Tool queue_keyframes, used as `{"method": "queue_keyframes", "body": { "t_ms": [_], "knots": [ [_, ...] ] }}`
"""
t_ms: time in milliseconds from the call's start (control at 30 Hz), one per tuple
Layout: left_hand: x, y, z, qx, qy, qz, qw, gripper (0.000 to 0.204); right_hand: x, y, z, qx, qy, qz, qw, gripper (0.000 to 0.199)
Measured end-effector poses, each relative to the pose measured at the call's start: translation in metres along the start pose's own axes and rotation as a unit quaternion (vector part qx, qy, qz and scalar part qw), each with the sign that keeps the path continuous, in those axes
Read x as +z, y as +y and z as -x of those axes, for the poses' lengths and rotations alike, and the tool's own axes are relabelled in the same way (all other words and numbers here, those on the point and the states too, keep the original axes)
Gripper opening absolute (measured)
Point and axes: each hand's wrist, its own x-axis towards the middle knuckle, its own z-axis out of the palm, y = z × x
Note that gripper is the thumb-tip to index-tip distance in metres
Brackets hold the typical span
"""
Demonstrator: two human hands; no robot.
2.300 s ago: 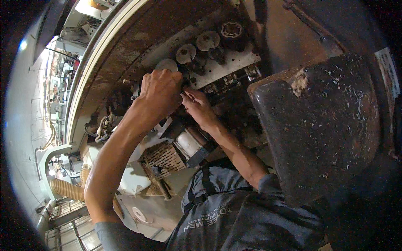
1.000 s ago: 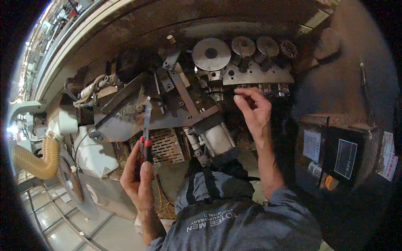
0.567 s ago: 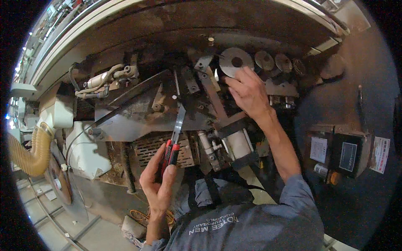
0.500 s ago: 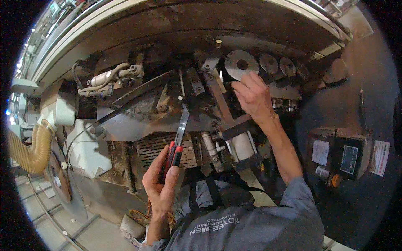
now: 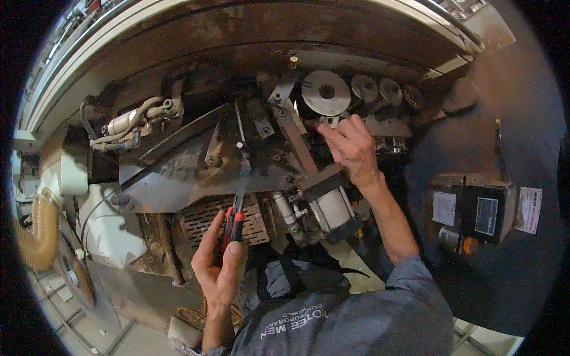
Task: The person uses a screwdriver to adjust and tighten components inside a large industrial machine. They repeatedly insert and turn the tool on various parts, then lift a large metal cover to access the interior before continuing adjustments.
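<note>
My left hand (image 5: pixel 217 264) grips a utility knife (image 5: pixel 233 222) with a red and black handle. Its long metal blade extends away from me over the machine bed, the tip near the round end of a thin rod (image 5: pixel 239 145). Farther right, my right hand (image 5: pixel 353 148) is closed, fingers curled and pressed together beside a small metal bracket (image 5: pixel 330 122). Whatever its fingertips may hold is hidden. Just beyond that hand is a large round metal disc (image 5: pixel 326 94) with a dark centre hole. A flat brownish bar (image 5: pixel 298 145) runs diagonally to its left.
Smaller round discs (image 5: pixel 365 88) line up to the right. A cylinder (image 5: pixel 332 210) and slotted plate (image 5: pixel 258 221) lie nearer me. At left are a pneumatic cylinder with hoses (image 5: pixel 123 123), a white cover (image 5: pixel 110 228) and a ribbed hose (image 5: pixel 43 228). A dark box (image 5: pixel 496 210) stands right.
The whole view has shifted, so the machine sits farther left. My right hand has drawn slightly nearer me, away from the large disc's edge. My left hand keeps its grip on the utility knife.
</note>
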Motion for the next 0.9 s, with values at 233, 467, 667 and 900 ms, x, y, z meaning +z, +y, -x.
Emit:
{"method": "queue_keyframes", "body": {
  "t_ms": [233,467,667,900],
  "knots": [
    [0.005,0.006,0.001,0.045,0.013,-0.005,0.999,0.057,-0.020,-0.015,0.031,0.158,0.027,-0.076,0.984,0.040],
    [0.018,0.015,0.013,0.026,-0.002,-0.006,1.000,0.058,-0.048,-0.032,0.096,0.403,0.089,-0.161,0.896,0.025],
    [0.036,-0.004,0.052,0.172,-0.004,-0.109,0.979,0.063,-0.108,-0.117,0.087,0.266,-0.105,-0.366,0.885,0.044],
    [0.050,0.012,0.064,0.328,-0.121,-0.213,0.912,0.073,-0.077,-0.183,0.049,0.302,-0.074,-0.689,0.654,0.038]
  ]
}}
